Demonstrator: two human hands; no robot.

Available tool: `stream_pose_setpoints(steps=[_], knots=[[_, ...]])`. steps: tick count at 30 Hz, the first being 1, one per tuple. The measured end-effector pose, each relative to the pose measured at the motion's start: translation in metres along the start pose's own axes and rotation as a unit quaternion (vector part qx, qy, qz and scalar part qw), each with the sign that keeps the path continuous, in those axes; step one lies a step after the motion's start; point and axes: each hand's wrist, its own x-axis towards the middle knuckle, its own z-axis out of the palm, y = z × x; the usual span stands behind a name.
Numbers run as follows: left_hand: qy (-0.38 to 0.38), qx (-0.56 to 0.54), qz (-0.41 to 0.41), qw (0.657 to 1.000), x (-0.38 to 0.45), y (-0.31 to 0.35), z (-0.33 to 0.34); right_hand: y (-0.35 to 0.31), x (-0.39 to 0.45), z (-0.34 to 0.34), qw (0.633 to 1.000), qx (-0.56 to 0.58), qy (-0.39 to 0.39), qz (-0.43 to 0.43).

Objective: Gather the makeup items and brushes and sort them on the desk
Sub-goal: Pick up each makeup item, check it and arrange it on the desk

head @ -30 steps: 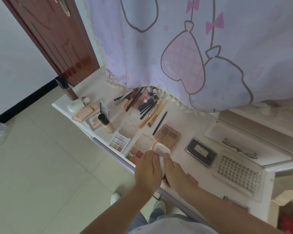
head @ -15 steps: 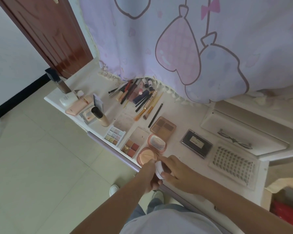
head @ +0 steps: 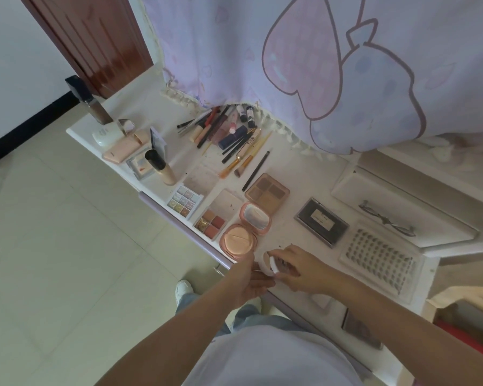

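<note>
A small white round case (head: 268, 263) sits between my hands at the desk's front edge. My right hand (head: 300, 270) grips it from the right with curled fingers. From the left, my left hand (head: 247, 278) holds its lower side, its fingertips hidden under the case. Just beyond them a pink compact (head: 244, 229) lies open on the white desk (head: 287, 168), puff and mirror up. Behind it lie a red-gold palette (head: 211, 222), a glitter palette (head: 184, 202) and a brown palette (head: 267, 193). A pile of brushes and pencils (head: 234, 140) lies at the back.
A foundation bottle (head: 160, 167) stands at the left among peach cases. A black lash box (head: 321, 221) and a lash tray (head: 379, 257) lie to the right. The purple curtain (head: 304, 65) hangs over the desk's back. A dark flat item (head: 360, 330) rests near the front right edge.
The pink compact that both hands held now lies open on the desk. My hands have drawn back to the front edge with the white round case.
</note>
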Motion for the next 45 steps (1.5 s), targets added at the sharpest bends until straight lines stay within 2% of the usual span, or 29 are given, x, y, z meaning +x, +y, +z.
stream_pose_setpoints(steps=[10, 13, 15, 19, 22, 26, 29, 30, 31, 33, 34, 37, 39, 41, 42, 43, 44, 45], knots=[[0.03, 0.027, 0.012, 0.999, -0.002, -0.001, -0.004, 0.005, 0.014, 0.001, 0.999, -0.048, 0.003, 0.009], [0.078, 0.037, 0.014, 0.996, -0.001, 0.0, -0.003, 0.007, 0.014, 0.001, 1.0, 0.008, 0.018, 0.011], [0.084, 0.029, 0.018, 0.996, 0.001, 0.0, -0.003, 0.011, 0.015, -0.003, 0.998, 0.05, 0.048, 0.013], [0.094, 0.023, 0.027, 0.995, -0.004, -0.002, -0.004, 0.021, 0.016, -0.011, 0.994, 0.061, 0.085, 0.033], [0.105, 0.046, 0.044, 0.993, -0.006, -0.002, -0.005, 0.029, 0.023, -0.011, 0.994, 0.004, 0.107, 0.018], [0.117, 0.145, 0.077, 0.979, -0.002, -0.005, -0.01, 0.032, 0.031, -0.01, 0.992, -0.079, 0.096, -0.017], [0.125, 0.265, 0.103, 0.95, -0.003, -0.007, -0.012, 0.024, 0.025, -0.013, 0.994, -0.083, 0.07, -0.017], [0.13, 0.307, 0.112, 0.936, -0.003, -0.009, -0.013, 0.023, 0.019, -0.014, 0.993, -0.078, 0.083, -0.005], [0.137, 0.365, 0.125, 0.913, -0.004, -0.01, -0.014, 0.022, 0.012, -0.013, 0.988, -0.094, 0.121, 0.007], [0.152, 0.493, 0.172, 0.839, -0.008, -0.011, -0.016, 0.024, -0.001, -0.004, 0.965, -0.157, 0.209, 0.03], [0.161, 0.534, 0.204, 0.805, -0.011, -0.011, -0.016, 0.022, -0.009, 0.001, 0.959, -0.177, 0.213, 0.053], [0.172, 0.585, 0.307, 0.731, -0.014, -0.015, -0.014, 0.017, -0.019, 0.029, 0.959, -0.19, 0.168, 0.127], [0.156, 0.613, 0.371, 0.68, -0.017, -0.017, -0.011, 0.017, -0.021, 0.041, 0.962, -0.155, 0.186, 0.128], [0.123, 0.621, 0.429, 0.645, -0.018, -0.016, -0.01, 0.018, -0.021, 0.044, 0.966, -0.1, 0.209, 0.115], [0.11, 0.61, 0.454, 0.64, -0.018, -0.013, -0.01, 0.018, -0.022, 0.042, 0.968, -0.056, 0.221, 0.109], [0.09, 0.595, 0.457, 0.655, -0.019, -0.009, -0.01, 0.016, -0.024, 0.037, 0.967, -0.005, 0.234, 0.105], [0.062, 0.574, 0.439, 0.689, -0.022, -0.003, -0.009, 0.014, -0.026, 0.03, 0.966, 0.041, 0.235, 0.095], [0.015, 0.545, 0.398, 0.738, -0.026, 0.004, -0.007, 0.01, -0.031, 0.021, 0.967, 0.077, 0.231, 0.073]])
